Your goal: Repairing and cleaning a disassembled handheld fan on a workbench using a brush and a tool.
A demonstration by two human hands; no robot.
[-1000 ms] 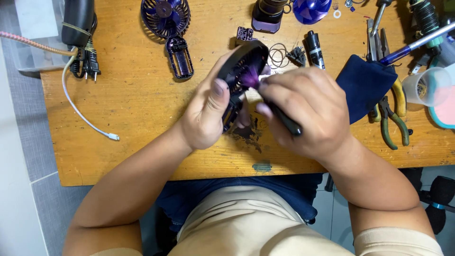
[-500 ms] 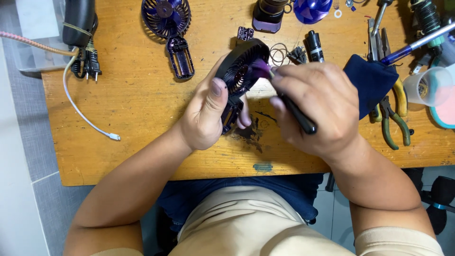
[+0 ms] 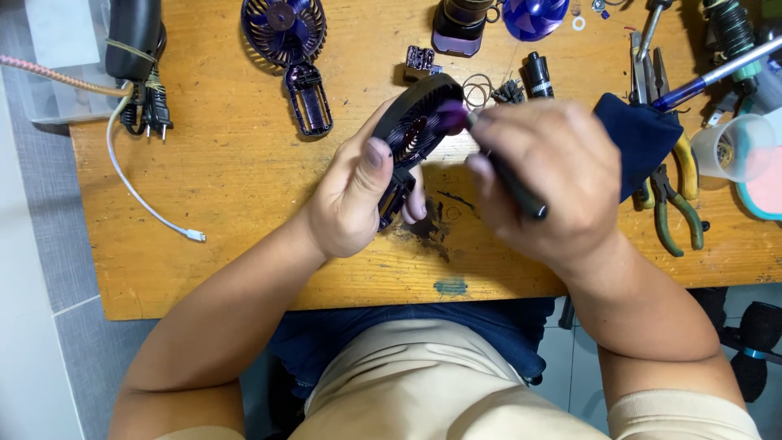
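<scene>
My left hand (image 3: 358, 195) grips a dark purple handheld fan body (image 3: 411, 130), tilted on edge above the wooden table (image 3: 228, 187). Its round grille faces my right hand. My right hand (image 3: 546, 175) is closed around a black-handled tool (image 3: 517, 186) whose tip meets the purple hub at the middle of the fan. The tool's tip itself is hidden behind my fingers.
A second fan grille with handle (image 3: 289, 49) lies at the back. A white cable (image 3: 147, 204) and a black plug (image 3: 147, 114) sit at left. Pliers (image 3: 676, 204), a dark blue cloth (image 3: 643, 138), a clear cup (image 3: 733, 147) and small parts crowd the right.
Both hands have lifted the fan slightly and turned it more on edge. My right hand has shifted a little right and up, with the tool still at the hub.
</scene>
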